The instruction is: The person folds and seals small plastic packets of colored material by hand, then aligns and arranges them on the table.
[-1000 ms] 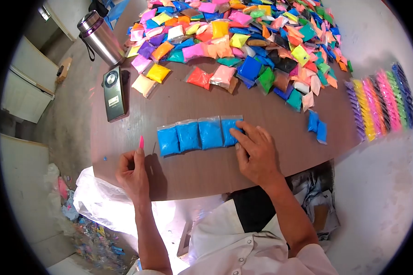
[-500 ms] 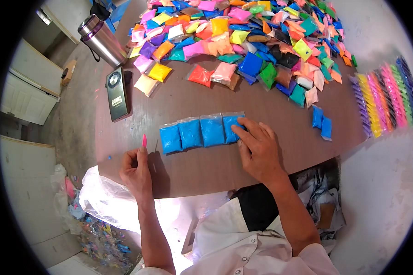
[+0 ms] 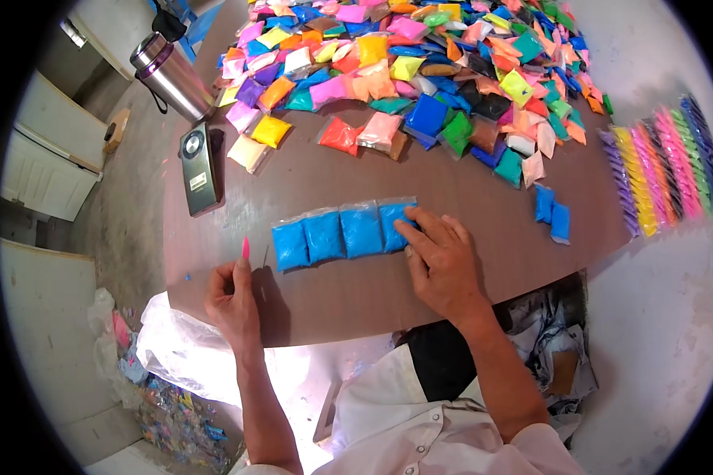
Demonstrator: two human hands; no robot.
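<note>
A strip of joined blue packets [image 3: 322, 237] lies flat on the brown table [image 3: 348, 301], its clear edge away from me. My right hand [image 3: 444, 257] rests its fingertips on the strip's right end, fingers slightly apart. To the left of the strip, my left hand [image 3: 234, 301] is closed around a small pink pointed tool [image 3: 245, 248], which sticks up past the thumb. The left hand does not touch the packets. Two smaller blue packets [image 3: 560, 223] lie to the right of my right hand.
A large heap of colourful packets [image 3: 372, 51] covers the far side. At the left stand a steel flask [image 3: 174, 79] and a dark phone-like device [image 3: 200, 170]. Several twisted coloured strips [image 3: 665, 170] lie at the right. A plastic bag [image 3: 178, 348] hangs below the near edge.
The view has shifted slightly. Both hands keep the same hold and place relative to the blue strip.
</note>
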